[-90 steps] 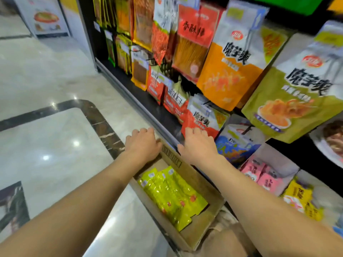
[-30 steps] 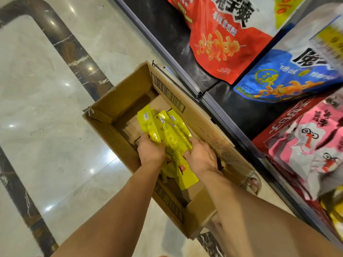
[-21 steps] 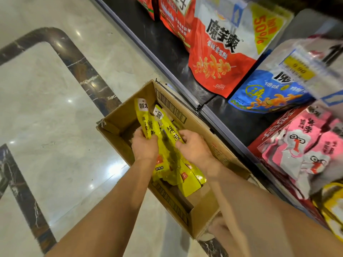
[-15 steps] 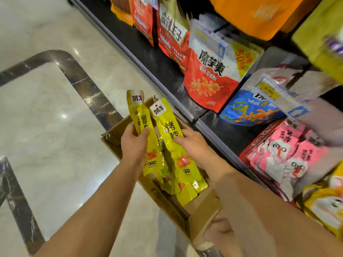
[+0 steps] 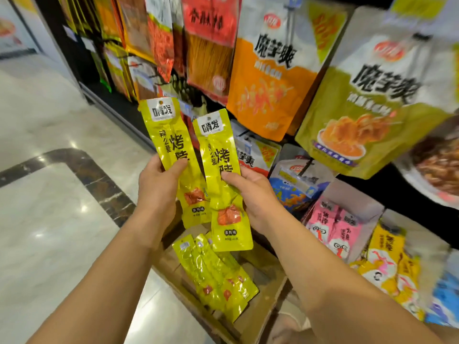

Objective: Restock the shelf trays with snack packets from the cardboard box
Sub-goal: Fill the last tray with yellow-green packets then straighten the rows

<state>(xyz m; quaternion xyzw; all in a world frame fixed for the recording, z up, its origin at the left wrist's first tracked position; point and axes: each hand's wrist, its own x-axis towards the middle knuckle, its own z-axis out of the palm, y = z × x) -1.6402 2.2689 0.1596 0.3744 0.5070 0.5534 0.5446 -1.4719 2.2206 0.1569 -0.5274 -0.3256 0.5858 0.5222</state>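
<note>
- The cardboard box (image 5: 263, 265) is on the floor under your forearms. A loose stack of spare yellow packets (image 5: 216, 271) is still lying in it.
- Change: half a second ago both hands were low, just over the box. Now they're up at shelf height, well clear of it.
- Your left hand (image 5: 159, 184) pinches the left yellow packet (image 5: 171, 145) at mid-length, thumb on the front and fingers curled behind.
- Your right hand (image 5: 250, 194) grips the right yellow packet (image 5: 221, 155) the same way. I can't tell if more packets are stacked behind either one.
- Both packets are upright with labels toward you, side by side, and their inner edges overlap.
- So the pick is done and the carry is under way. Nothing has been placed yet.
- Further right, the pink packets (image 5: 332, 224) stand in a shelf tray (image 5: 357, 197).
- Behind that hang the orange bag (image 5: 268, 90) and the olive bag (image 5: 367, 108), both blurred.
- No tray for the yellow packets shows, so find the slot before you let go.
</note>
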